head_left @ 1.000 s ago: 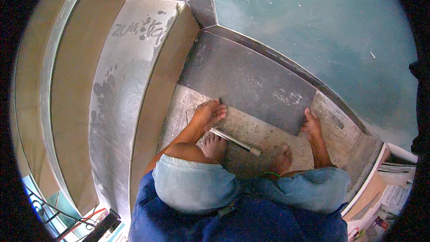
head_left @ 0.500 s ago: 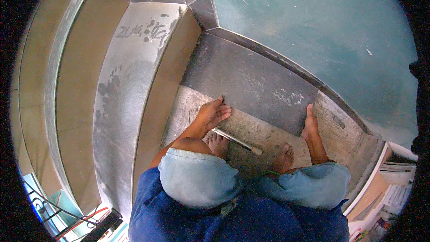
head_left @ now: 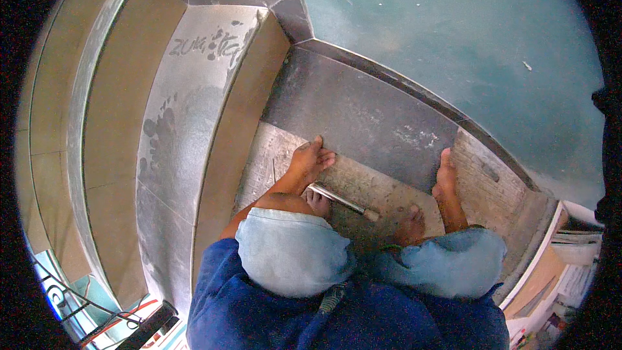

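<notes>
A large dark grey floor tile covers the far part of the stair tread before me. My left hand is at its near edge toward the left, thumb on the edge and fingers curled beside it. At the tile's right end, my right hand grips the side edge, its fingers partly hidden. Between my bare feet lies a shiny metal rod with a tan end, its other end hidden by my left leg. Rough bare cement shows in front of the tile.
Tiled steps with brown risers climb on the left, with wet marks on one tread. A dark skirting borders the teal wall. At lower right stands a wooden shelf holding papers. Black metalwork is at lower left.
The fingers of my left hand have drawn closer together at the tile's near edge. My right hand has shifted slightly against the tile's side. The rod stays between my feet.
</notes>
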The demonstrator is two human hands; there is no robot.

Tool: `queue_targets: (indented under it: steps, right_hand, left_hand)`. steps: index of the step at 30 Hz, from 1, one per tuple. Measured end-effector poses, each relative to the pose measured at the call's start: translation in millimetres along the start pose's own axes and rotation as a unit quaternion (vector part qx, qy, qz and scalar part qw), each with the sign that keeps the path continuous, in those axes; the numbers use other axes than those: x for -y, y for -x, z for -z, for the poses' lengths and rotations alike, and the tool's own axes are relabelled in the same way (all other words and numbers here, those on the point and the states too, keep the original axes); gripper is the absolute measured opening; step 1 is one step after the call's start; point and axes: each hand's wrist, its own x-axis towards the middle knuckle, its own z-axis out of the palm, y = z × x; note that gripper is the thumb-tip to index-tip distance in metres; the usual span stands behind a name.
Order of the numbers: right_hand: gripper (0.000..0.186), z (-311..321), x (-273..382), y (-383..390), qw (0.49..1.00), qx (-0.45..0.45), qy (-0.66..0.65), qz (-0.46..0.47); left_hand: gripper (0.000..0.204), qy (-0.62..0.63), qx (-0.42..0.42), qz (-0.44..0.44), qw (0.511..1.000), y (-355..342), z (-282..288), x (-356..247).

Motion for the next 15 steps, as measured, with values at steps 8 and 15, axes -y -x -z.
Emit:
queue_targets:
  steps: [8,15]
  right_hand:
    - [0.079,1,-2,-5,1.0,-0.015,0.024,0.002]
    - [0.074,12,-21,-11,1.0,0.004,-0.02,-0.002]
  left_hand:
    - [0.031,0.001,0.011,0.012,1.0,-3,5,0]
    - [0.038,-0.057,0.011,-0.002,0.998,11,0,-2]
